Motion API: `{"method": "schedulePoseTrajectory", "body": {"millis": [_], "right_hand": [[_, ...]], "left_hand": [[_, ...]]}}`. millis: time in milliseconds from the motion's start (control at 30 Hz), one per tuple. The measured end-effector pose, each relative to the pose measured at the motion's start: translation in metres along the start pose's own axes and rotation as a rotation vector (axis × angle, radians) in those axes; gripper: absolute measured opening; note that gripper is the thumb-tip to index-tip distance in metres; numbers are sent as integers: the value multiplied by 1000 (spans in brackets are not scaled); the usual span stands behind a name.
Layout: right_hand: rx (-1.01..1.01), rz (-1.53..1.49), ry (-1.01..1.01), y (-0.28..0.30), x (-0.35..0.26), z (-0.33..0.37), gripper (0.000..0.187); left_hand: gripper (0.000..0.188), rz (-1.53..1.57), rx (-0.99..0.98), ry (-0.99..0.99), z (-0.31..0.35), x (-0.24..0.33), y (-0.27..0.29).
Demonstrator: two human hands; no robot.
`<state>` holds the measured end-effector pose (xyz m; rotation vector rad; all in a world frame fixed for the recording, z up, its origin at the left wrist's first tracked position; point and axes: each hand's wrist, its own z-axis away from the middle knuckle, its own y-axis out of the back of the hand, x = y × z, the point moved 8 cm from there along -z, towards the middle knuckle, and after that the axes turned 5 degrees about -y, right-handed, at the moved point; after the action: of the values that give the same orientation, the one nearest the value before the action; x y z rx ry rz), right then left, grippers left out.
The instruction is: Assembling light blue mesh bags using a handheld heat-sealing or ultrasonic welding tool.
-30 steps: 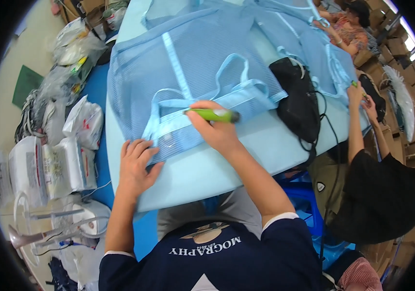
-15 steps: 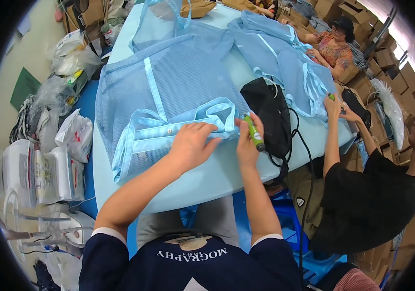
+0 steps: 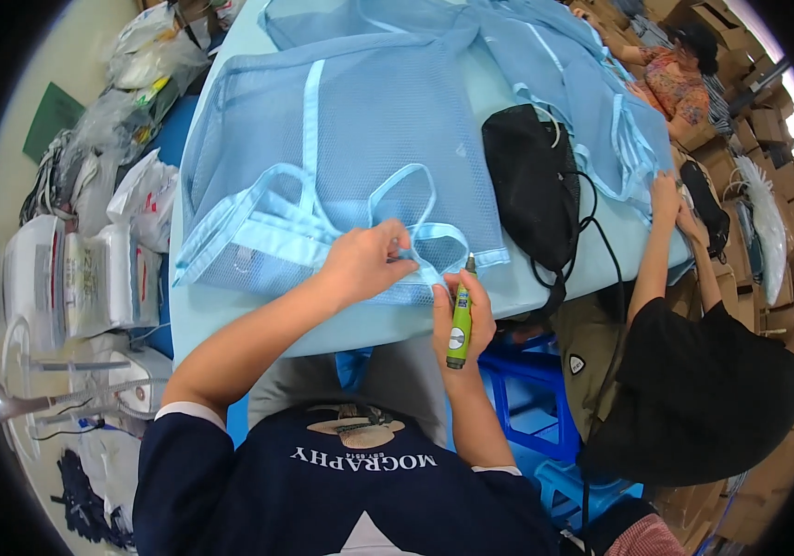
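A light blue mesh bag (image 3: pixel 387 111) with satin-like trim and strap loops lies spread over the table in front of me. My left hand (image 3: pixel 367 264) is closed in a pinch on the bag's light blue trim (image 3: pixel 278 233), near the looped strap (image 3: pixel 406 174). Just to its right, my right hand (image 3: pixel 476 320) wraps round a green pen-shaped tool (image 3: pixel 462 320) with a dark end and a thin tip pointing up. The thumb of that hand rests against the trim at the bag's near edge.
A black pouch (image 3: pixel 528 185) with a cord lies right of the bag on the pale blue table (image 3: pixel 244 324). At the right, a co-worker in black (image 3: pixel 703 389) handles more blue mesh; another sits farther back. Blue stools (image 3: pixel 554 408) stand below, wrapped packages (image 3: pixel 40 292) at left.
The tool in my right hand has swung from pointing up-left to nearly upright, and that hand has come nearer me. My left hand now pinches the trim, whose strap loop has lifted.
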<state>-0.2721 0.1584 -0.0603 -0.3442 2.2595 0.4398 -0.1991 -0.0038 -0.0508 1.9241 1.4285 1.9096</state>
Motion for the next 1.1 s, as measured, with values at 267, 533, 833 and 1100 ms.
{"method": "schedulePoseTrajectory", "body": {"millis": [267, 533, 833, 1100], "right_hand": [[-210, 123, 82, -10, -12, 4, 33], [-290, -221, -147, -18, -26, -36, 32], [-675, -320, -336, -58, 27, -47, 29], [-459, -387, -370, -32, 24, -45, 21]], "left_hand": [[14, -411, 30, -532, 29, 35, -11], [38, -653, -16, -504, 45, 59, -20], [53, -675, -11, -408, 76, 62, -37], [47, -478, -18, -414, 67, 53, -31]]}}
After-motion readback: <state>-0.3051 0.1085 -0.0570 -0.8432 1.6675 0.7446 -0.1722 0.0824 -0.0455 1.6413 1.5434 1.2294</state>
